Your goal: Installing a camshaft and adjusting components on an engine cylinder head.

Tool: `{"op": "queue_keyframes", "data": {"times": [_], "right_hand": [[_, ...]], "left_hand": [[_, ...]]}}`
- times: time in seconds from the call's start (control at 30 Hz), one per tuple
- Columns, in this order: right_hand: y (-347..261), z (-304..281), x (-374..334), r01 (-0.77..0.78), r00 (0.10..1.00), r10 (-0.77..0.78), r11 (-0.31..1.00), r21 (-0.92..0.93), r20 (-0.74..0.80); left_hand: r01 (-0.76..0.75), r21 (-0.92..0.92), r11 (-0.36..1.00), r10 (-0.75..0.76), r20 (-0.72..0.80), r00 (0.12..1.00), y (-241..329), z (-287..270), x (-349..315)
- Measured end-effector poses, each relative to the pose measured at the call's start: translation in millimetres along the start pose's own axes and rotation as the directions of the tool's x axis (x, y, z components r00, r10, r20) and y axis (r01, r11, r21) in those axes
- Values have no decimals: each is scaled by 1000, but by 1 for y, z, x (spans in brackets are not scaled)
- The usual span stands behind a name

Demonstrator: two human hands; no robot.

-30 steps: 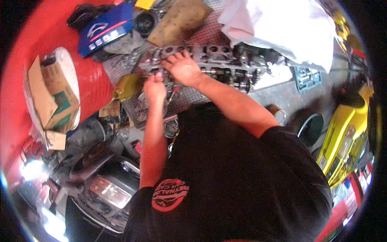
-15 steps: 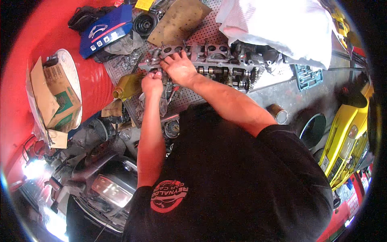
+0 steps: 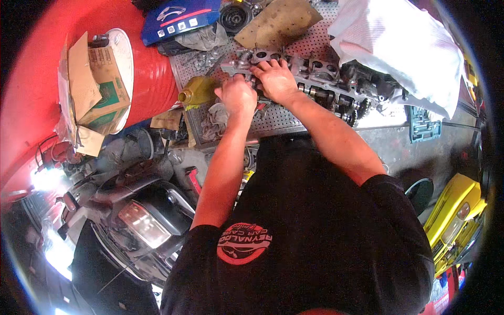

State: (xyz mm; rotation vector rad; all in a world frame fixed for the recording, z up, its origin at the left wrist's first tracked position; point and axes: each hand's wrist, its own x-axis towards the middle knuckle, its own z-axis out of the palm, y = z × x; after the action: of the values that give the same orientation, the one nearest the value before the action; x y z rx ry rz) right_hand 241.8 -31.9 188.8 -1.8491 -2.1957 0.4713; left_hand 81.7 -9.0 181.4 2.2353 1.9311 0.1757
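A metal engine cylinder head (image 3: pixel 310 75) with round ports and an exposed camshaft lies on a perforated metal bench top. My right hand (image 3: pixel 276 82) rests on its left part, fingers spread over the casting. Close beside it, my left hand (image 3: pixel 239 97) is closed at the near left edge of the head. The fingertips of that hand point down out of sight, so what they hold is hidden. A crumpled clear plastic bag (image 3: pixel 214 116) lies just left of my left wrist. A yellow-olive plastic bottle (image 3: pixel 200 91) lies on its side further left.
A white cloth (image 3: pixel 394 44) covers parts at the back right. Beyond the head lie a brown cardboard sheet (image 3: pixel 278 23), a black pulley (image 3: pixel 234 17) and a blue box (image 3: pixel 181 21). A teal tool case (image 3: pixel 425 125) sits right. At left, a red drum (image 3: pixel 155 79) stands beside a cardboard box (image 3: pixel 107 89).
The whole view has shifted, so the bench and hands appear further right. My left hand has turned slightly at the head's edge, its thumb now pointing left. My right hand stays on the casting.
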Motion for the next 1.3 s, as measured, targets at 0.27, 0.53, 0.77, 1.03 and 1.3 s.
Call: {"op": "queue_keyframes", "data": {"times": [0.27,0.53,0.77,1.03,1.3], "right_hand": [[1,0,-1,24,999,-23,999,41,-29],[0,-2,-1,2,1000,0,998,64,-31],[1,-4,-1,7,1000,-6,998,64,-11],[4,-5,-1,27,999,-28,999,18,36],[2,-11,1,34,999,-34,999,30,19]], "left_hand": [[308,-398,864,-220,253,942,-32,-2,-9],[111,-295,949,-83,106,991,-21,14,-15],[-17,-178,984,-12,-160,987,-11,20,-37],[-66,-137,988,35,-219,975,-11,32,-38],[101,-210,972,-140,-180,974,0,30,-49]]}}
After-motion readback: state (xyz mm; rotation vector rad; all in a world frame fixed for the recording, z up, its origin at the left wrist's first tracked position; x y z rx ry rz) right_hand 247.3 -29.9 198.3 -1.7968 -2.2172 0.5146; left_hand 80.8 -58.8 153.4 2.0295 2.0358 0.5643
